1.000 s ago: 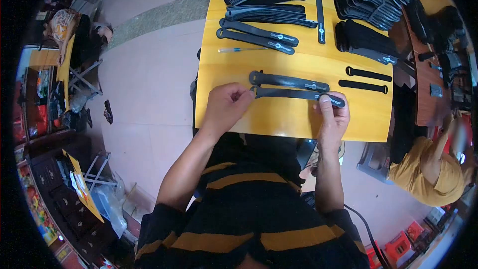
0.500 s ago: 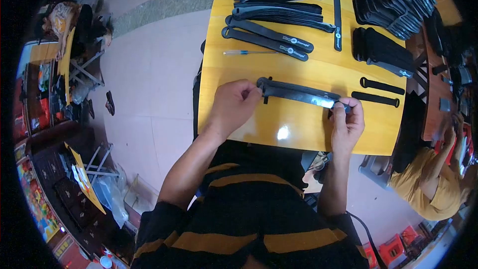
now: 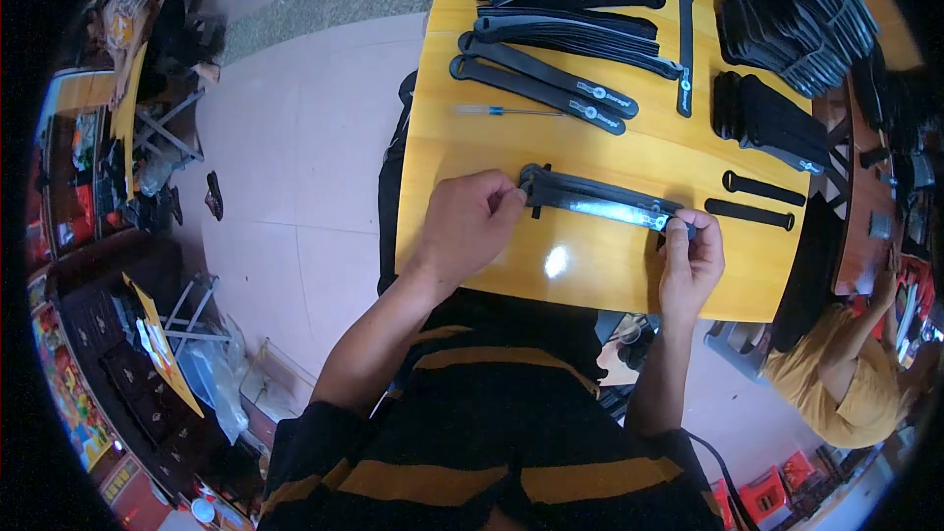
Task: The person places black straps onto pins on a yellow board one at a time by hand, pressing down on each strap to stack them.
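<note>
A black hook-and-loop strap bundle [image 3: 600, 201] stretches slantwise above the near part of the yellow table, and a bright glare runs along its face. My left hand [image 3: 470, 226] is closed, pinching the rounded left end. The right end sits between the thumb and fingers of my right hand [image 3: 690, 258]. Close to my left fingertips, a short black strip [image 3: 536, 210] crosses under the bundle; the fingers partly hide it. Two small black straps with ring ends, the upper strap [image 3: 765, 188] and the lower strap [image 3: 749, 213], lie just beyond my right hand.
Farther back on the table [image 3: 442, 138] are two long labelled straps [image 3: 541, 93], a blue-handled thin tool [image 3: 482, 110] and a strap stack [image 3: 580, 34]. Big strap piles [image 3: 796, 15] fill the far right. A person in a yellow shirt [image 3: 836, 374] works at the right.
The camera view has shifted slightly, so the table sits a little lower and to the right. The glare covers more of the strap bundle. Both hands keep their pinch on its ends.
</note>
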Demonstrator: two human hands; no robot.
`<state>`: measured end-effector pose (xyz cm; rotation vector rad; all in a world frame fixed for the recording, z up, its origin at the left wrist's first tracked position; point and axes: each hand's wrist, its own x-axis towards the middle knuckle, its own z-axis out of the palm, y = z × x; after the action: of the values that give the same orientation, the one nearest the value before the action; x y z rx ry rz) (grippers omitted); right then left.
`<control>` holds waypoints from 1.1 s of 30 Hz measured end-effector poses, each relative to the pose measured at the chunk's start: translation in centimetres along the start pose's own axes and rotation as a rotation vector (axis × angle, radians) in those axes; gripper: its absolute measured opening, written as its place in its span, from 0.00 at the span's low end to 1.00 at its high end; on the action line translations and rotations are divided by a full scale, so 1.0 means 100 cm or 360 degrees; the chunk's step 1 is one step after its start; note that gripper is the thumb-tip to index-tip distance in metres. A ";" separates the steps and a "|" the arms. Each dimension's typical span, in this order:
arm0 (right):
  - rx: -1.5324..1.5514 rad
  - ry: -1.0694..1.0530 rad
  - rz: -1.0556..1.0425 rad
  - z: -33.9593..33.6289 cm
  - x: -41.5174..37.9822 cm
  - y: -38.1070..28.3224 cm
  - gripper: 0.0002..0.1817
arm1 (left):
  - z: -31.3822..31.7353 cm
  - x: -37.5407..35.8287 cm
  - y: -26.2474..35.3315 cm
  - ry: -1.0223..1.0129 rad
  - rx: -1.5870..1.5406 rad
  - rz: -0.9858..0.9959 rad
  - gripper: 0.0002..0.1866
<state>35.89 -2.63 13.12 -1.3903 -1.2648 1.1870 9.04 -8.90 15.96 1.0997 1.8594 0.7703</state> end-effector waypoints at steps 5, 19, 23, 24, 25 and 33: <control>0.0041 -0.0007 0.0018 0.001 0.000 0.001 0.02 | 0.002 0.001 0.000 0.0020 0.0000 0.0015 0.10; 0.0000 0.0025 0.0058 0.002 0.003 0.000 0.03 | 0.004 0.005 0.001 0.0100 0.0096 0.0066 0.09; 0.0034 0.0017 0.0062 0.002 0.003 0.000 0.03 | 0.004 0.005 0.002 0.0110 0.0171 0.0112 0.09; 0.0031 0.0025 0.0059 0.002 0.003 0.000 0.03 | 0.005 0.005 0.002 0.0122 0.0178 0.0132 0.09; 0.0028 0.0035 0.0053 0.003 0.003 0.000 0.03 | 0.005 0.005 0.003 0.0123 0.0178 0.0137 0.09; 0.0001 0.0007 0.0050 0.002 0.002 -0.003 0.03 | 0.005 0.004 0.005 0.0141 0.0164 0.0158 0.09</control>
<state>35.62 -2.38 13.40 -1.4165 -1.2437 1.2045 9.56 -8.26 15.93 1.2494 1.9485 0.7984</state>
